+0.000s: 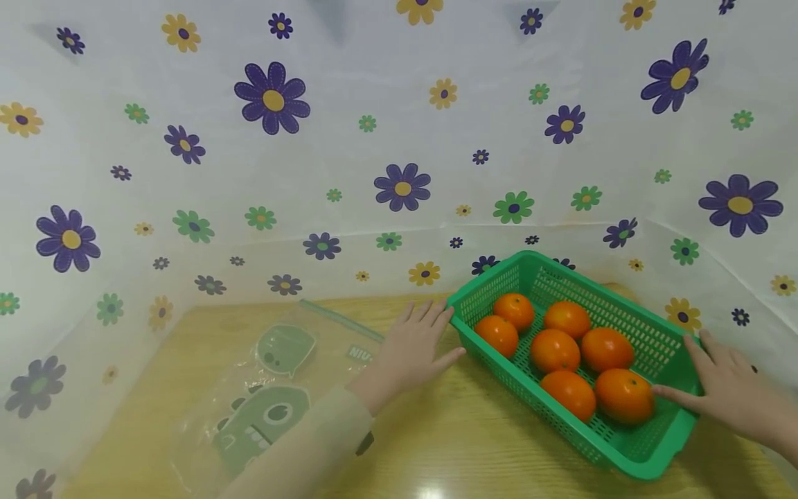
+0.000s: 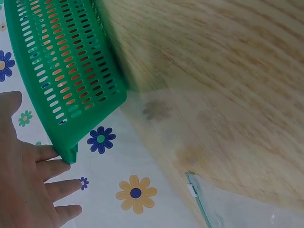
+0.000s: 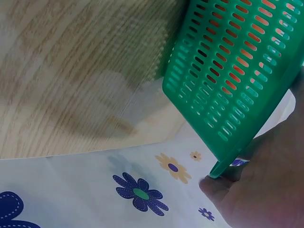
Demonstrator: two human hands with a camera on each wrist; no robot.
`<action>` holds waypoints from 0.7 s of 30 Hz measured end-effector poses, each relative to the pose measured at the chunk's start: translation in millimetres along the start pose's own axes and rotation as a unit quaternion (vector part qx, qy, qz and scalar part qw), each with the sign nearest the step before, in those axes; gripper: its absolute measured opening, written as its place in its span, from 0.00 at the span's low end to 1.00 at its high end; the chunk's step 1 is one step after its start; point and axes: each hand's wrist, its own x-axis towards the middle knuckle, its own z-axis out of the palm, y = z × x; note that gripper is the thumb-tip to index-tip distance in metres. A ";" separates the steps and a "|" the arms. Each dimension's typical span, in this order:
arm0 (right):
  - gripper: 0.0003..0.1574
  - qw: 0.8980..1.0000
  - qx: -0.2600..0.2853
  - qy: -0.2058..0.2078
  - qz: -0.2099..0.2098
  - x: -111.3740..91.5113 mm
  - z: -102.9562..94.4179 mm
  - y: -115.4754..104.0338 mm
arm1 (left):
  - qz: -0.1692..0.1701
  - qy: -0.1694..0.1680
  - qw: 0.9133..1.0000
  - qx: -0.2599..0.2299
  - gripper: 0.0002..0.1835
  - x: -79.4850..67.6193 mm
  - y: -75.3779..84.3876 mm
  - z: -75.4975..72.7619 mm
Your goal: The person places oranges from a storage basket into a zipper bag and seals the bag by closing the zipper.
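Observation:
A green slotted plastic basket [image 1: 517, 384] stands on the table at the right of the head view, with several oranges [image 1: 555, 351] inside. My left hand [image 1: 411, 353] is at its left corner, fingers extended. In the left wrist view, fingertips [image 2: 57, 168] touch the rim's corner and the thumb stands apart. At the opposite end, my right hand [image 1: 729, 388] lies against the right rim, fingers fairly straight and the thumb reaching over the edge near an orange. The right wrist view shows fingers [image 3: 218, 187] at the rim's lip, partly hidden by the hand itself.
A clear zip bag [image 1: 337, 319] with green dinosaur prints lies flat on the wooden table [image 1: 474, 443], partly under the left forearm. White flower-patterned sheeting [image 1: 374, 83] rises behind the table and along both sides.

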 end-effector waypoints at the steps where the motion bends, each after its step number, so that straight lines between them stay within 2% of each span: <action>1: 0.74 1.000 0.002 0.000 0.003 -0.6 0.6 -0.5 | -0.001 0.000 1.000 -0.001 0.42 0.9 -0.2 0.1; 9: 0.76 1.000 0.003 0.012 0.010 -0.5 2.6 -3.6 | -0.009 -0.004 1.000 0.002 0.44 7.6 -1.9 -1.3; 15: 0.75 0.999 -0.023 0.039 0.010 -1.6 3.4 -11.0 | -0.019 -0.005 1.000 0.008 0.47 17.1 -3.8 3.2; 21: 0.74 0.997 -0.049 0.055 0.030 -7.2 12.3 -15.7 | -0.034 -0.007 0.999 -0.001 0.50 22.9 2.6 7.1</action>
